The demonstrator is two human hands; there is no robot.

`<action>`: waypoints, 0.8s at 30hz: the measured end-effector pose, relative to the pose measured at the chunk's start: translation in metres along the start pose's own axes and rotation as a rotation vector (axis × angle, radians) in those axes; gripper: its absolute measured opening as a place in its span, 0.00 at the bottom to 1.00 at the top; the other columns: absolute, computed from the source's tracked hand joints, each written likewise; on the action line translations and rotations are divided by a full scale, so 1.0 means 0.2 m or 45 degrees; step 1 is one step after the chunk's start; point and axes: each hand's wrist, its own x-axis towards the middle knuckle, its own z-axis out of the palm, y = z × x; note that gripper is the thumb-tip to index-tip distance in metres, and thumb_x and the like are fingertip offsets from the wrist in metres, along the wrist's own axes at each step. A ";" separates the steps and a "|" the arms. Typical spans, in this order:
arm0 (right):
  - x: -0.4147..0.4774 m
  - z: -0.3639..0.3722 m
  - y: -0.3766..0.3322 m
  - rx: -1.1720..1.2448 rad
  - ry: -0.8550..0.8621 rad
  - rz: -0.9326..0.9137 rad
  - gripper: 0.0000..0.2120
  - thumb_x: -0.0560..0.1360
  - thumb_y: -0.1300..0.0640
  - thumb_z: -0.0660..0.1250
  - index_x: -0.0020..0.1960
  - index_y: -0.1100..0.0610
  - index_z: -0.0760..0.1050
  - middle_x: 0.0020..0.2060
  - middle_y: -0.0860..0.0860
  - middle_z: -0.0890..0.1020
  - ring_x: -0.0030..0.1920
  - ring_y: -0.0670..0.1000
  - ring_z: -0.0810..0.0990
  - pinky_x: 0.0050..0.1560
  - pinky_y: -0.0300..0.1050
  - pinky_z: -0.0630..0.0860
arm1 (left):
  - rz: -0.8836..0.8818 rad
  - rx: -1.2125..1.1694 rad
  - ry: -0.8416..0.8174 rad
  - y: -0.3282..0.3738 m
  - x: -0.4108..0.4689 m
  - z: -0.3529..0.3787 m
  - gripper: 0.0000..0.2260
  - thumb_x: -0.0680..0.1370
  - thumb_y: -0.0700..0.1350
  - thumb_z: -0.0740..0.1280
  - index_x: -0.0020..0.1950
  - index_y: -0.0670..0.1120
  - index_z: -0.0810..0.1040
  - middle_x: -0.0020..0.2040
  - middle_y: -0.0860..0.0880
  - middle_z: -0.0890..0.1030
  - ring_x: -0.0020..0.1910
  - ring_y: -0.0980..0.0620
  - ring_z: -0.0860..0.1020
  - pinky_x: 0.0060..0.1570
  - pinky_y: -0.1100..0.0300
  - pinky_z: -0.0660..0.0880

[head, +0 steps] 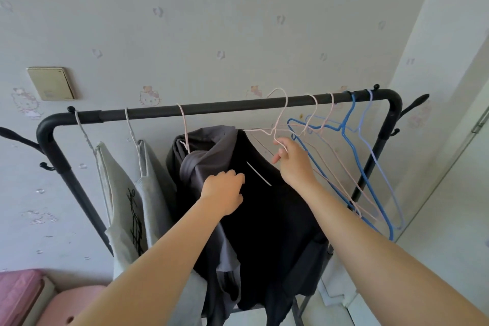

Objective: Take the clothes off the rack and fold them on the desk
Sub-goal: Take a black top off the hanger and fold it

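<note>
Forearms first, both reaching up from the bottom edge. Left hand (223,190) has its grip clamped on the black top (270,219), fingers curled into the fabric just under the collar. Right hand (293,159) has its grip pinched on the pale pink wire hanger (275,124) that runs into that top's neck. Its hook sits up at the bar, but tbh I can't tell if it's on or off.

So the black top hangs about mid-way along the black clothes rack (225,107). Touching it on the left is a grey garment (201,159), then a light grey top (153,193) and a white top (119,193) with a black print. Bare blue hangers (346,116) and pink ones crowd the bar's right end. Behind are cat stickers (149,96) on the wall and a beige switch plate (50,83).
</note>
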 end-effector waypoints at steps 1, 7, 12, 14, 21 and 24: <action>0.00 -0.02 0.02 0.009 0.015 0.017 0.16 0.83 0.60 0.52 0.68 0.54 0.69 0.43 0.50 0.80 0.41 0.40 0.74 0.37 0.30 0.65 | -0.034 -0.035 0.024 0.00 0.02 0.00 0.22 0.78 0.49 0.63 0.71 0.49 0.65 0.67 0.47 0.69 0.64 0.44 0.71 0.58 0.51 0.70; -0.03 -0.15 0.11 -0.004 0.082 0.053 0.16 0.83 0.61 0.53 0.68 0.55 0.71 0.43 0.50 0.79 0.43 0.41 0.74 0.44 0.34 0.68 | -0.262 -0.126 0.020 0.01 0.15 0.00 0.31 0.78 0.50 0.65 0.76 0.47 0.53 0.77 0.38 0.46 0.74 0.35 0.56 0.71 0.45 0.58; -0.07 -0.26 0.14 -0.004 0.152 0.037 0.17 0.83 0.63 0.52 0.67 0.55 0.72 0.42 0.50 0.81 0.38 0.42 0.73 0.44 0.40 0.72 | -0.517 -0.192 -0.117 -0.04 0.24 0.03 0.38 0.79 0.53 0.63 0.78 0.43 0.42 0.77 0.35 0.40 0.75 0.30 0.47 0.72 0.41 0.52; -0.08 -0.30 0.13 0.006 0.139 0.029 0.17 0.82 0.63 0.53 0.67 0.55 0.73 0.41 0.51 0.81 0.34 0.40 0.70 0.39 0.34 0.67 | -0.528 -0.251 -0.178 -0.07 0.27 0.04 0.35 0.79 0.53 0.63 0.77 0.42 0.47 0.77 0.36 0.45 0.75 0.31 0.48 0.71 0.39 0.53; -0.10 -0.36 0.04 0.174 0.041 0.083 0.14 0.81 0.64 0.57 0.56 0.53 0.80 0.42 0.48 0.83 0.52 0.41 0.76 0.48 0.28 0.67 | -0.499 -0.608 -0.018 -0.01 0.34 0.03 0.39 0.76 0.68 0.58 0.77 0.45 0.54 0.75 0.42 0.60 0.75 0.35 0.51 0.69 0.36 0.55; -0.13 -0.37 0.00 0.268 -0.020 0.119 0.13 0.80 0.65 0.58 0.51 0.53 0.80 0.41 0.47 0.83 0.48 0.32 0.73 0.46 0.26 0.62 | -0.468 -0.838 0.120 0.02 0.36 0.01 0.43 0.72 0.71 0.60 0.77 0.46 0.54 0.75 0.44 0.62 0.75 0.37 0.52 0.69 0.36 0.57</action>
